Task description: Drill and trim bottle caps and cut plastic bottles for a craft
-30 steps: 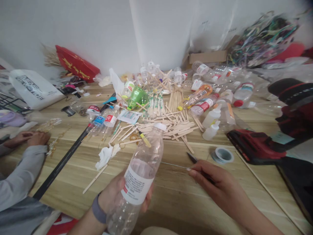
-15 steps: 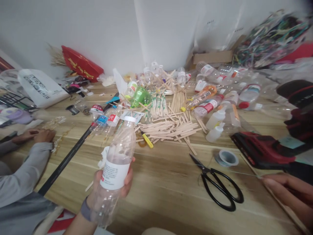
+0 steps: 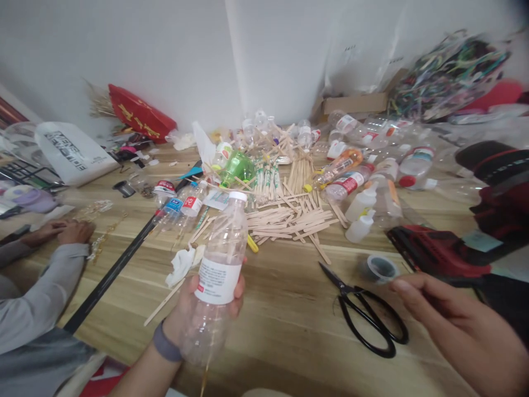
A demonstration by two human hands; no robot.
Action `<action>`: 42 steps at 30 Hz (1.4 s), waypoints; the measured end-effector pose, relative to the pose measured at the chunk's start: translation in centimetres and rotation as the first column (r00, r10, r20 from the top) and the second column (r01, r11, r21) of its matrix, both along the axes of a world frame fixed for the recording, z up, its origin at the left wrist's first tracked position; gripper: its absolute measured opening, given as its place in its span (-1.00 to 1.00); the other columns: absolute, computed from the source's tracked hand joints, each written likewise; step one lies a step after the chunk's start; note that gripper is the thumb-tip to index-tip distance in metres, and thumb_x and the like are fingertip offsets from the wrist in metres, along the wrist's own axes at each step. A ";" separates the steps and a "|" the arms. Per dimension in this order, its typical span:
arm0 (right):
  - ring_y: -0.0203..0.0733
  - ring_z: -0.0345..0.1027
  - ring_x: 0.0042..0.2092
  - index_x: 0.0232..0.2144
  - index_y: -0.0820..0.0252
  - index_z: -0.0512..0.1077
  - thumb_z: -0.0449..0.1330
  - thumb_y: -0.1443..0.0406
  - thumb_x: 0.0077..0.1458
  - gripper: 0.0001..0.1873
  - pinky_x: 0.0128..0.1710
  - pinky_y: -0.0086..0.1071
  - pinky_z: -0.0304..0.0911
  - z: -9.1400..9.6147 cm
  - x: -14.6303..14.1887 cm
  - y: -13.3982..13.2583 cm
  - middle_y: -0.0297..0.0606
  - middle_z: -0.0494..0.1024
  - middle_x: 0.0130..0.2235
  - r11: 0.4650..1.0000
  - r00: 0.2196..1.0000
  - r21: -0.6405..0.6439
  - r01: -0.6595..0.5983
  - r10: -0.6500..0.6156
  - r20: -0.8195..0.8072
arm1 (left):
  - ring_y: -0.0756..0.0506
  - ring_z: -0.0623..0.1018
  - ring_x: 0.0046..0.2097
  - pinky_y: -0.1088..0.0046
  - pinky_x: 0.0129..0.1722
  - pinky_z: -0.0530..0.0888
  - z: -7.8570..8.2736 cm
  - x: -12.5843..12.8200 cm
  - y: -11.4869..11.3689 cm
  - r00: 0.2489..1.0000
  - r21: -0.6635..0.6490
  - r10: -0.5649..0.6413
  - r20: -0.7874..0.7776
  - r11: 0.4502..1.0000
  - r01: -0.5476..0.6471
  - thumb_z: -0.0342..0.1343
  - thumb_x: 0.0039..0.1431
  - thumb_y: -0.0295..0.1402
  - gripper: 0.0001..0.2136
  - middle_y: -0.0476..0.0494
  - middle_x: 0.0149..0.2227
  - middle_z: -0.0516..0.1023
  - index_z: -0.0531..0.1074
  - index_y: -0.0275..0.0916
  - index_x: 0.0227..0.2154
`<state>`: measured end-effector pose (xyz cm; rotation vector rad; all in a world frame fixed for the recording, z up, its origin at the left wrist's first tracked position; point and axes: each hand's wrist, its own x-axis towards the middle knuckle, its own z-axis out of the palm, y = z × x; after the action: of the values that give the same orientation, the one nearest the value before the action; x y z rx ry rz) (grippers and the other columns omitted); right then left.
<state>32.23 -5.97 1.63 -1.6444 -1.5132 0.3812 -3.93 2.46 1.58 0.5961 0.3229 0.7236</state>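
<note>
A clear bottle (image 3: 219,264) is gripped around its middle by the left hand (image 3: 198,311), whose fingers are clamped over the lower edge of the label. The bottle is held above the near part of the surface, tilted, with its white cap towards the sticks (image 3: 289,216). A white label with a small red mark is seen on it, but the print is too small to be read. Dark block lettering is carried by a white bag (image 3: 76,153) at far left; only "MEN" can be made out. Gold characters are shown on a red fan (image 3: 140,114) by the wall, but they cannot be read.

Compared with half a second ago, the bottle has been shifted right, towards the middle of the view. The right hand (image 3: 458,325) has been brought further in from the lower right corner and now lies close to a tape roll (image 3: 381,268). Its fingers are held close together and loosely curled; whether anything thin is pinched cannot be told. The scissors (image 3: 367,317) are left lying where they were, between the two hands.

A light wood-grain surface is strewn with bottles and sticks. White walls are seen meeting in a corner behind the heap. A co-worker's hands (image 3: 58,231) are rested at far left.
</note>
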 end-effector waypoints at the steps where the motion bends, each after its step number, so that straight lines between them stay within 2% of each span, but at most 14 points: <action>1: -0.16 0.40 -0.53 -0.47 0.03 0.44 0.10 0.06 0.19 -0.72 -0.60 -0.39 0.28 0.7 -1.3 0.5 -0.33 0.52 -0.53 1.000 1.000 -0.008 -0.028 0.028 0.010 | -0.04 0.53 -0.42 0.52 -0.44 0.43 0.0 0.4 -0.1 1.000 -0.005 0.001 -0.003 1.000 -0.002 0.28 -0.07 0.00 -0.33 -0.16 -0.33 0.53 0.38 -0.31 0.06; 6: -0.26 0.24 -0.58 -0.56 0.08 0.38 0.06 0.13 0.22 -0.66 -0.60 -0.42 0.18 2.9 -5.8 2.4 -0.37 0.35 -0.61 0.981 0.980 -0.022 -0.194 0.195 0.039 | -0.04 0.54 -0.43 0.52 -0.45 0.39 -0.5 1.7 -0.4 0.999 0.000 -0.042 0.014 0.999 0.042 0.20 0.01 0.03 -0.32 -0.19 -0.31 0.55 0.38 -0.35 0.10; 9: -0.28 0.21 -0.58 -0.57 0.09 0.35 0.06 0.13 0.22 -0.65 -0.60 -0.43 0.15 3.3 -7.4 2.9 -0.39 0.33 -0.62 0.969 0.969 -0.023 -0.246 0.247 0.011 | -0.04 0.55 -0.43 0.51 -0.43 0.40 -0.8 2.0 -0.4 0.998 0.016 -0.057 0.002 0.998 0.057 0.19 0.03 0.04 -0.32 -0.21 -0.30 0.57 0.40 -0.38 0.09; 14: -0.29 0.21 -0.56 -0.55 0.10 0.35 0.04 0.16 0.25 -0.66 -0.56 -0.43 0.14 3.5 -8.9 3.1 -0.39 0.35 -0.60 0.949 0.949 -0.023 -0.315 0.315 -0.005 | -0.05 0.55 -0.43 0.52 -0.46 0.40 -1.0 2.4 -0.4 0.997 -0.029 -0.082 -0.013 0.996 0.081 0.20 0.00 0.06 -0.31 -0.22 -0.32 0.56 0.40 -0.40 0.06; 21: -0.31 0.19 -0.57 -0.56 0.11 0.32 0.06 0.24 0.23 -0.70 -0.57 -0.44 0.11 3.8 -9.4 3.2 -0.41 0.31 -0.60 0.933 0.933 -0.003 -0.360 0.360 -0.011 | -0.04 0.56 -0.43 0.54 -0.45 0.39 -0.9 2.9 -0.6 0.996 -0.058 -0.086 -0.008 0.995 0.085 0.20 0.01 0.05 -0.30 -0.23 -0.32 0.55 0.38 -0.43 0.08; 27: -0.32 0.19 -0.56 -0.53 0.11 0.33 0.05 0.24 0.25 -0.70 -0.57 -0.45 0.12 3.7 -9.4 3.1 -0.41 0.32 -0.58 0.927 0.927 0.014 -0.375 0.375 -0.017 | -0.04 0.55 -0.43 0.54 -0.45 0.39 -0.8 2.9 -0.8 0.995 -0.037 -0.097 -0.018 0.995 0.096 0.18 0.03 0.07 -0.35 -0.19 -0.32 0.55 0.42 -0.37 0.03; 35: -0.31 0.15 -0.58 -0.57 0.10 0.32 0.06 0.15 0.24 -0.65 -0.61 -0.45 0.09 3.4 -8.9 2.8 -0.42 0.29 -0.62 0.956 0.957 -0.035 -0.292 0.291 -0.016 | -0.04 0.55 -0.45 0.54 -0.48 0.38 -1.3 2.5 -1.1 0.994 -0.046 -0.111 -0.002 0.993 0.111 0.19 0.01 0.08 -0.30 -0.19 -0.32 0.56 0.39 -0.36 0.09; 38: -0.30 0.16 -0.58 -0.58 0.10 0.31 0.04 0.13 0.26 -0.62 -0.60 -0.44 0.09 3.4 -9.0 2.8 -0.41 0.29 -0.62 0.950 0.951 -0.051 -0.309 0.309 -0.021 | -0.02 0.53 -0.45 0.55 -0.48 0.36 -1.1 2.8 -1.4 0.996 -0.052 -0.083 -0.019 0.995 0.082 0.16 0.05 0.07 -0.32 -0.18 -0.32 0.56 0.38 -0.37 0.10; 42: -0.30 0.16 -0.58 -0.57 0.10 0.32 0.02 0.11 0.27 -0.60 -0.60 -0.44 0.09 3.2 -9.0 2.8 -0.40 0.30 -0.62 0.949 0.951 -0.053 -0.311 0.310 -0.013 | -0.02 0.53 -0.47 0.55 -0.50 0.35 -0.8 2.9 -1.6 0.992 -0.058 -0.122 -0.013 0.991 0.121 0.19 0.01 0.08 -0.30 -0.17 -0.34 0.54 0.39 -0.37 0.09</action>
<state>23.19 -3.21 4.80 -1.4434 -1.7773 0.5999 -1.00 0.81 0.74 0.5625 0.3188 0.5907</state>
